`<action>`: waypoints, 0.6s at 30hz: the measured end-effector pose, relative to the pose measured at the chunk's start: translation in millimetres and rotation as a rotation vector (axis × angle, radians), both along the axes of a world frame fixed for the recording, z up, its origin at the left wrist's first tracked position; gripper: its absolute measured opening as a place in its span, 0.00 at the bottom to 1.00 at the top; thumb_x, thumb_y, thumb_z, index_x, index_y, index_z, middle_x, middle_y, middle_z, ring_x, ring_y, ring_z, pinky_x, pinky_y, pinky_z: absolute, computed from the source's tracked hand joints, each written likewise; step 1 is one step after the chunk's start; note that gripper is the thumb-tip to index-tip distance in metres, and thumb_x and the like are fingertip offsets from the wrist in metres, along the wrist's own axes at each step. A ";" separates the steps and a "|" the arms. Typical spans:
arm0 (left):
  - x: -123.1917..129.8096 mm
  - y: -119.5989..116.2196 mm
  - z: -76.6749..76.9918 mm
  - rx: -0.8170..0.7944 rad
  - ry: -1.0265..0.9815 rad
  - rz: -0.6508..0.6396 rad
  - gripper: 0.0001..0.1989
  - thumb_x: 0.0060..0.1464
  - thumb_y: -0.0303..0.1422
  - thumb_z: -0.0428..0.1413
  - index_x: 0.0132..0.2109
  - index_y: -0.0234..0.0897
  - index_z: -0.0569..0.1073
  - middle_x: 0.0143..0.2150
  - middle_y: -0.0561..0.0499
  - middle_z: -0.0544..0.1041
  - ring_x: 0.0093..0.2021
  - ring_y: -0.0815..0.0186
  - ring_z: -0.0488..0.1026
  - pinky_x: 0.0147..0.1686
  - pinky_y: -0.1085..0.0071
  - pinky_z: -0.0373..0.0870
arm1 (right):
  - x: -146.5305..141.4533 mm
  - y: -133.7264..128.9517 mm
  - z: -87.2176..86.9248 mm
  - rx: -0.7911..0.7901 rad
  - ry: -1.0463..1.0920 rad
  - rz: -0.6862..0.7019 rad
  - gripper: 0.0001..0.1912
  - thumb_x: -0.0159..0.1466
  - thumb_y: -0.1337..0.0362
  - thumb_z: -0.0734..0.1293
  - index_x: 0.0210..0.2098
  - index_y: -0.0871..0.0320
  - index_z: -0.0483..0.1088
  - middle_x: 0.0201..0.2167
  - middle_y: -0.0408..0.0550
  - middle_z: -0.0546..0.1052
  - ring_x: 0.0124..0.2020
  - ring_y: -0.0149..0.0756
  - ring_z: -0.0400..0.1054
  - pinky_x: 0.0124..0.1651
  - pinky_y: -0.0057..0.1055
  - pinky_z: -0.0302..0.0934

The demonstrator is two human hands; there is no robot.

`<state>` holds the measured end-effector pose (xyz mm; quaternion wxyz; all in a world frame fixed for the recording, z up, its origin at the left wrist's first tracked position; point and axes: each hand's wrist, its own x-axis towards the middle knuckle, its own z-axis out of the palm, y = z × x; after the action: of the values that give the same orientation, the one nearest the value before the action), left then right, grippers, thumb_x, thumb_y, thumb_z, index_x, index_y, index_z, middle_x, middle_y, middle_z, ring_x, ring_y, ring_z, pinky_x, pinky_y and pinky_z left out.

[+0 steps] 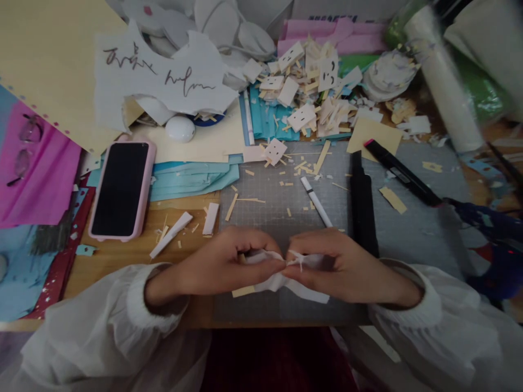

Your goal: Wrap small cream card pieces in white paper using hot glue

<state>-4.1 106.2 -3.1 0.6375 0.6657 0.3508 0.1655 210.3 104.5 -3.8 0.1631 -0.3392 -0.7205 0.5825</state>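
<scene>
From afar I saw the left hand (229,261) and right hand (347,267), lower centre, their fingers pinched on white paper (272,283), nearly meeting, seemingly for control. A grey mat (269,212) lay beneath, probably protecting the wooden table (102,272); a phone (120,190) rested at middle left.

At nine o'clock a phone (120,190) in a pink case lies face up, its screen dark; farther out, a pair of glasses (29,142) rests on magenta paper (47,185). Toward eleven, a torn white sheet (151,81) carries dark handwriting. At two, a pale roll (445,81) slants across the bench (441,129). At three, a black marker (402,173) has its pink end on a pale yellow sheet (386,132).
</scene>
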 end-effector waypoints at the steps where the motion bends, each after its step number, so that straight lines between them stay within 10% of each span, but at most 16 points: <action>1: 1.0 -0.6 0.8 -0.018 -0.001 0.022 0.09 0.59 0.32 0.54 0.34 0.32 0.75 0.28 0.53 0.74 0.29 0.72 0.68 0.28 0.78 0.63 | -0.5 -0.4 0.5 0.048 0.030 -0.020 0.14 0.65 0.62 0.64 0.25 0.59 0.66 0.19 0.38 0.63 0.22 0.23 0.56 0.24 0.22 0.50; 9: 7.5 -4.6 2.3 -0.218 -0.063 0.135 0.09 0.59 0.33 0.54 0.33 0.32 0.73 0.24 0.55 0.68 0.24 0.74 0.62 0.23 0.79 0.59 | 1.7 -5.6 -3.7 0.394 0.111 -0.057 0.07 0.66 0.68 0.63 0.30 0.56 0.66 0.23 0.41 0.70 0.24 0.27 0.63 0.28 0.25 0.57; 18: -3.3 3.9 -1.9 -0.407 -0.056 0.003 0.11 0.57 0.38 0.56 0.36 0.32 0.73 0.26 0.56 0.69 0.24 0.75 0.62 0.22 0.80 0.59 | 3.7 -1.1 0.2 0.347 0.020 -0.047 0.09 0.67 0.64 0.64 0.30 0.57 0.66 0.21 0.38 0.66 0.22 0.25 0.60 0.26 0.24 0.54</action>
<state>-7.4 110.1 -5.0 0.7682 0.5177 0.3602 0.1104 214.0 103.3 -3.6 0.2398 -0.3168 -0.8004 0.4488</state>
